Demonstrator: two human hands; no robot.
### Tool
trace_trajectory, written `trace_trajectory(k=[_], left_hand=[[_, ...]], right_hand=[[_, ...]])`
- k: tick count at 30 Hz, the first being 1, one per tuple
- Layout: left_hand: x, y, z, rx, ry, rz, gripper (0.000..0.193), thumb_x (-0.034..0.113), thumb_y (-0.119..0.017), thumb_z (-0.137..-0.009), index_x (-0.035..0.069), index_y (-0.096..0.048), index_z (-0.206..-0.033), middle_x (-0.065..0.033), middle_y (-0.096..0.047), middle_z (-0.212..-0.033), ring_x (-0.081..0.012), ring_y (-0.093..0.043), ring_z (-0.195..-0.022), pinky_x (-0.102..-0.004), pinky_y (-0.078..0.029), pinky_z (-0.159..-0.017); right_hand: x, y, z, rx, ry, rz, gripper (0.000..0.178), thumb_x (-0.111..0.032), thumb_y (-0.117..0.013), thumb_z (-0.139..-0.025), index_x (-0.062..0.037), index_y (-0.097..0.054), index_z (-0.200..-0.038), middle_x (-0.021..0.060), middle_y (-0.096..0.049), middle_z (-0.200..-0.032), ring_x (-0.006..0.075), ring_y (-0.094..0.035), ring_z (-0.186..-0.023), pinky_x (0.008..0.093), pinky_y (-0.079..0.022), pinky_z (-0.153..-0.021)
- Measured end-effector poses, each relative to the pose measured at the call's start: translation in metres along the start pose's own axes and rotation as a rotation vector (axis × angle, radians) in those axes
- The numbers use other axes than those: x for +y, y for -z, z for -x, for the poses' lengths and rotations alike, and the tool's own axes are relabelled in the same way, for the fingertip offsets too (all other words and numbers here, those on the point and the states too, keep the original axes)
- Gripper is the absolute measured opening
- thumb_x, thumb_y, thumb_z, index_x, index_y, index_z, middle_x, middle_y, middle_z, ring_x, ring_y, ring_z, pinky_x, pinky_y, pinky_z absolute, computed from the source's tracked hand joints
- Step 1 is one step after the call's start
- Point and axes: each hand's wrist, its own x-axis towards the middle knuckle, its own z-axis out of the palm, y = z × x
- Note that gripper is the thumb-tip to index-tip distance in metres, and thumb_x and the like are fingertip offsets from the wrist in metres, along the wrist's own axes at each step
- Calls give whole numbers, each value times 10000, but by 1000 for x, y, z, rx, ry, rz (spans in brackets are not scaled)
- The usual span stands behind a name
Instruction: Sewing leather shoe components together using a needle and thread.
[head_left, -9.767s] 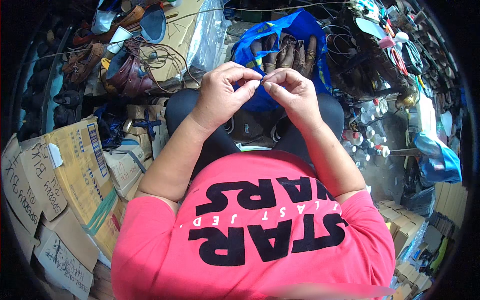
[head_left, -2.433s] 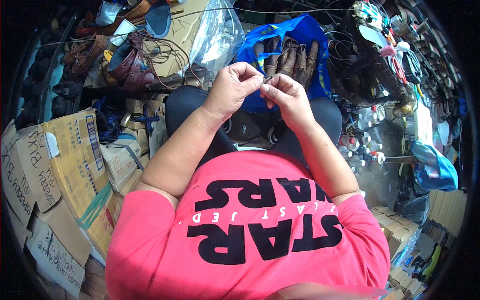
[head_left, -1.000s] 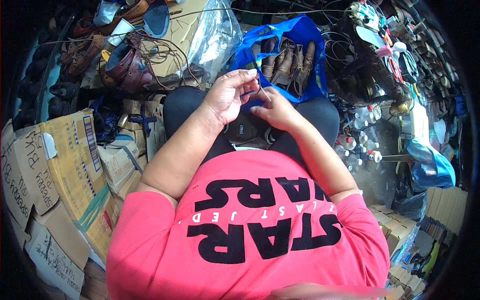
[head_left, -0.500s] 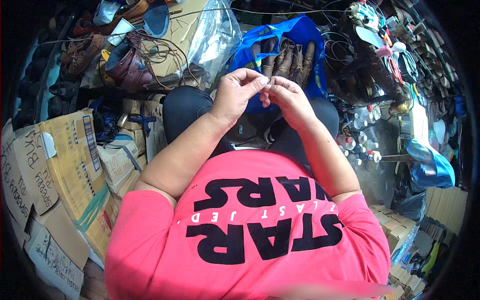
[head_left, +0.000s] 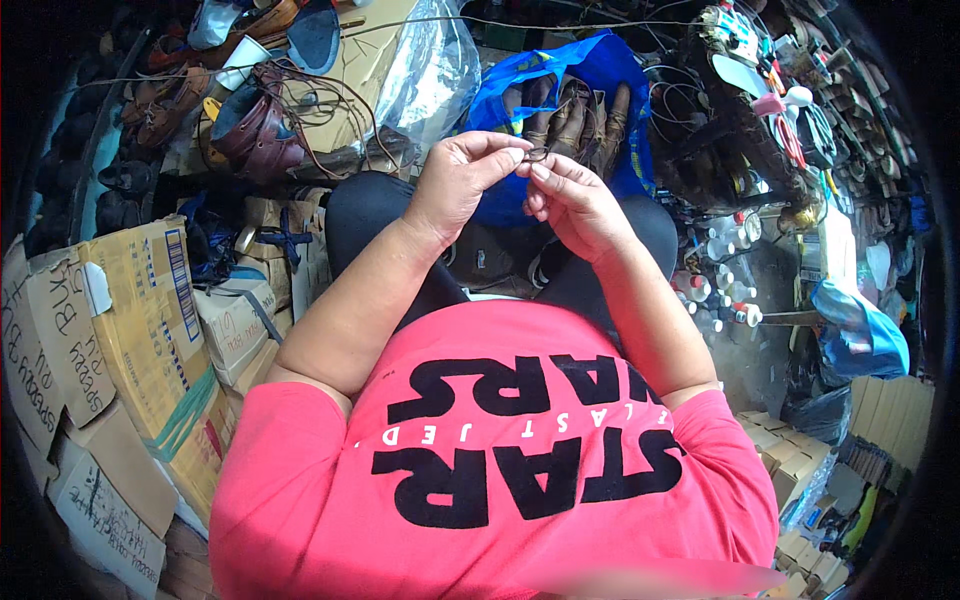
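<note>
My left hand [head_left: 455, 185] and my right hand [head_left: 578, 200] meet in front of me above my knees. Between the fingertips of both is a small, thin, dark loop [head_left: 537, 154], perhaps cord or a narrow strip; its exact kind cannot be made out. The left thumb and forefinger pinch one side of it, and the right thumb and forefinger pinch the other. Just beyond my hands stands an open blue bag [head_left: 640, 130] with several long brown shoe-shaped pieces [head_left: 570, 110] inside.
To the left, cardboard boxes [head_left: 130, 320] are stacked beside my leg. A reddish-brown leather piece [head_left: 255, 130] and tangled cords lie at the far left, near clear plastic sheeting [head_left: 435, 70]. Several small bottles [head_left: 715, 290] stand on the right, below a cluttered workbench [head_left: 740, 130].
My fingertips have drawn slightly apart, and the dark loop now shows between them. The left hand has shifted a little up and to the left.
</note>
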Motion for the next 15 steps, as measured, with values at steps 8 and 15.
trace_trajectory(k=[8,15], left_hand=[[-1,3,-3,-16,-7,-62,152,90,-604,-835,-10,-651,-939,-46,-647,-855,-105,-581,-813,-253,-440,-795],[-1,4,-4,-10,-23,-135,151,63,-608,-830,-22,-637,-951,-59,-644,-865,-110,-588,-796,-251,-465,-766]], right_hand=[[1,-3,0,9,-1,-55,161,-166,-566,-884,-32,-603,-965,-18,-585,-766,66,-527,-643,200,-429,-595],[2,-2,0,21,1,16,152,-161,-570,-881,-37,-605,-961,-15,-591,-791,64,-527,-647,200,-428,-597]])
